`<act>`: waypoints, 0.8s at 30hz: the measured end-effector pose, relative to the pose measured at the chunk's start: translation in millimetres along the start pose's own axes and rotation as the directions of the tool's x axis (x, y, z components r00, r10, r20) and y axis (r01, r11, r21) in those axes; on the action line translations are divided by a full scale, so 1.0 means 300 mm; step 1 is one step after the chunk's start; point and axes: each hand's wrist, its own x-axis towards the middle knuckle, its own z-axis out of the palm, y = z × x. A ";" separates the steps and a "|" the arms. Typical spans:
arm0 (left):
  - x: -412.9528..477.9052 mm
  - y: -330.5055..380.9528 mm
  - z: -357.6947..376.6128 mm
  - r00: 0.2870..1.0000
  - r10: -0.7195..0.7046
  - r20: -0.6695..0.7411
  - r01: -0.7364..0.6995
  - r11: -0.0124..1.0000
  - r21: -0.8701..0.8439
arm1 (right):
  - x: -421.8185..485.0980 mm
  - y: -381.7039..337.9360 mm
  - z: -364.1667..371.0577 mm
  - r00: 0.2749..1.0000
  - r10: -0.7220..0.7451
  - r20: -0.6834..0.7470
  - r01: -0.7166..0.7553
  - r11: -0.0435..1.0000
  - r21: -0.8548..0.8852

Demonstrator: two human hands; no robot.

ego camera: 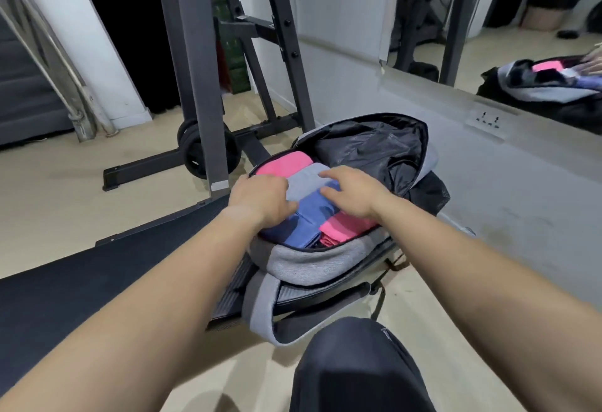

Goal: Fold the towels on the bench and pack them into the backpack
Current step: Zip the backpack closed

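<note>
Open grey backpack (312, 261) at the end of the bench (81, 287), holding folded towels: far pink towel (283, 163), grey towel (306, 183), blue towel (303, 219), near pink towel (345, 225). The right hand (350, 194) rests flat, fingers spread, on the grey and blue towels. The left hand (260, 198) bends over their edge; whether it grips cannot be told. No towel shows on the visible bench, so packing appears nearly complete, with settling the towels and closing the backpack left.

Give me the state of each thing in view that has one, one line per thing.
backpack: unzipped, lying open.
lid flap: folded back, black lining showing.
far pink towel: folded, inside the backpack.
grey towel: folded, inside, under both hands.
blue towel: folded, inside, partly under hands.
near pink towel: folded, inside.
left hand: on the towels, grip unclear.
right hand: fingers spread, pressing the towels.
</note>
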 end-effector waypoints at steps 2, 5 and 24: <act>0.045 0.065 -0.055 0.999 0.022 -0.029 -0.024 0.998 -0.058 | -0.009 0.101 -0.070 0.994 0.074 -0.081 -0.074 0.997 0.003; 0.155 0.149 -0.087 0.997 0.074 -0.037 -0.078 0.989 -0.126 | -0.002 0.266 -0.159 0.952 0.223 -0.210 -0.225 0.974 0.014; 0.907 0.398 -0.003 0.963 0.053 -0.263 -0.094 0.985 -0.146 | 0.249 0.684 -0.148 0.772 0.482 -0.415 -0.358 0.869 0.343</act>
